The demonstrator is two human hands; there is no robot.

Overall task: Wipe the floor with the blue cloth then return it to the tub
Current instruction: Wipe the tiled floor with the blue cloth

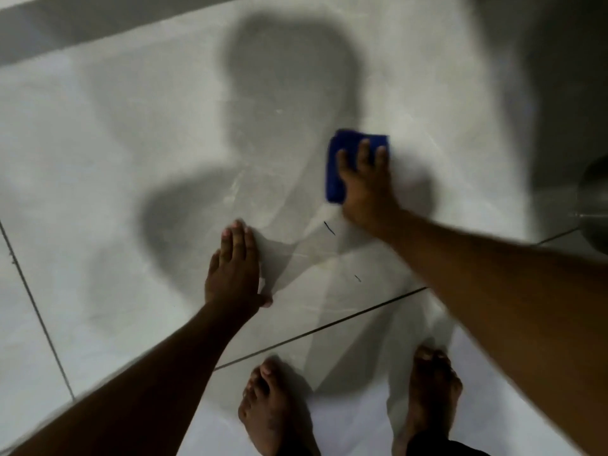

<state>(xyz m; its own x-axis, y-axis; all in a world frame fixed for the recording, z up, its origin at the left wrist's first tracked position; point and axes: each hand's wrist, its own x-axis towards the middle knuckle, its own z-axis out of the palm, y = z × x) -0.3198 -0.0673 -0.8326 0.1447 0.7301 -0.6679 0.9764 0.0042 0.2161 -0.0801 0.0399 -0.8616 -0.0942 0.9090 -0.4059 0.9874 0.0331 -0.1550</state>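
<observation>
A folded blue cloth (342, 159) lies on the pale tiled floor (131, 159), right of centre. My right hand (367, 185) presses flat on top of it, fingers spread over its near half. My left hand (235, 268) rests palm down on the bare tile, lower and to the left of the cloth, fingers together and holding nothing. A wet sheen streaks the tile between the two hands. At the right edge a grey rounded metal object (595, 205) shows only in part; whether it is the tub I cannot tell.
My two bare feet (273, 409) stand on the tile at the bottom centre. Dark grout lines (329, 327) cross the floor. A short dark mark (329, 228) lies just below the cloth. A darker band (82, 31) runs along the top left.
</observation>
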